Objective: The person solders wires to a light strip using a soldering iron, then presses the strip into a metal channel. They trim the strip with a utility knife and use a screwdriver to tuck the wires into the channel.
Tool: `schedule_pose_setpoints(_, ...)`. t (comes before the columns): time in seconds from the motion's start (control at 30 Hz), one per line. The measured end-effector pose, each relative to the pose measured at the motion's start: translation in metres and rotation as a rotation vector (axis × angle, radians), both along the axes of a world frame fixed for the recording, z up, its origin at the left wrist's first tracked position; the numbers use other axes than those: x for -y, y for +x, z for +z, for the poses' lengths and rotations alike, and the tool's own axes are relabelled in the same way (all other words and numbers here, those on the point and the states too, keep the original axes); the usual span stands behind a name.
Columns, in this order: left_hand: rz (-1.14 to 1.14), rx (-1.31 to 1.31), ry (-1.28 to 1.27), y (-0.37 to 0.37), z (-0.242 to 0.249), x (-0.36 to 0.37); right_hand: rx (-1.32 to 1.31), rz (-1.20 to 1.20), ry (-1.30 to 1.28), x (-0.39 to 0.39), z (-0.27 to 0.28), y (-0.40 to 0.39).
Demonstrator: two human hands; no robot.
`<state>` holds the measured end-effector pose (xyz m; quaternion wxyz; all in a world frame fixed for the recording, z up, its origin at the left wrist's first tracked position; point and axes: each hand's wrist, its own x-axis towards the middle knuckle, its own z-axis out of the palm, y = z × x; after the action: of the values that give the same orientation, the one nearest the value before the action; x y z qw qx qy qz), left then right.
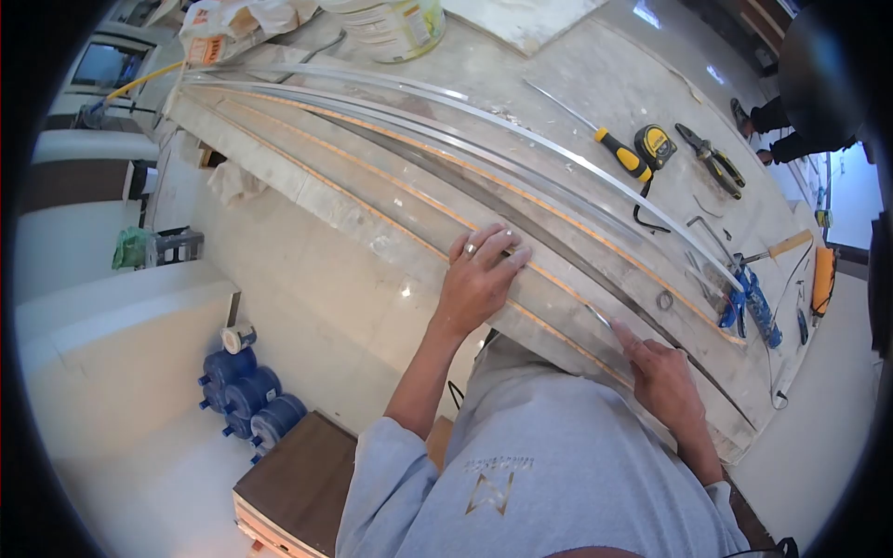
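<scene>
My left hand [484,279] presses with bent fingers on a long strip with an orange line [419,197], lying along the work table [372,237]. A ring shows on one finger. In my right hand [662,372] is a thin pointed metal tool [598,315], its tip at the orange line; the handle is hidden in my closed fingers. Long pale metal strips [521,136] lie beyond my hands. A dark narrow gap or strip [633,302] runs just beyond my right hand.
Beyond the strips lie a yellow-black screwdriver [623,153], a tape measure [654,146], pliers [712,163] and a blue tool [758,307]. A bucket [395,28] stands at the far edge. Blue water bottles [251,395] are on the floor. A person's legs [791,135] show at upper right.
</scene>
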<state>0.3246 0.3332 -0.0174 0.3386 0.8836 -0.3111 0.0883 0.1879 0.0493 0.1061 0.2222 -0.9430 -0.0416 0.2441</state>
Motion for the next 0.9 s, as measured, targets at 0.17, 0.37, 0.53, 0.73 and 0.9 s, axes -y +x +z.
schedule_pose_setpoints(0.17,-0.004,0.04,-0.035,0.002,-0.006,0.001,0.09,-0.098,0.018,-0.009,0.005,-0.03)
schedule_pose_setpoints(0.37,-0.027,0.068,-0.081,0.004,-0.007,0.0,0.13,-0.184,0.033,-0.022,0.001,-0.063)
schedule_pose_setpoints(0.53,-0.06,0.079,-0.092,0.005,-0.01,-0.003,0.156,-0.305,0.086,-0.047,0.006,-0.094)
schedule_pose_setpoints(0.73,-0.052,0.117,-0.127,0.002,-0.014,-0.002,0.235,-0.32,0.091,-0.062,-0.005,-0.145)
schedule_pose_setpoints(0.9,-0.057,0.201,-0.14,0.002,-0.016,0.001,0.207,-0.435,0.05,-0.077,-0.008,-0.196)
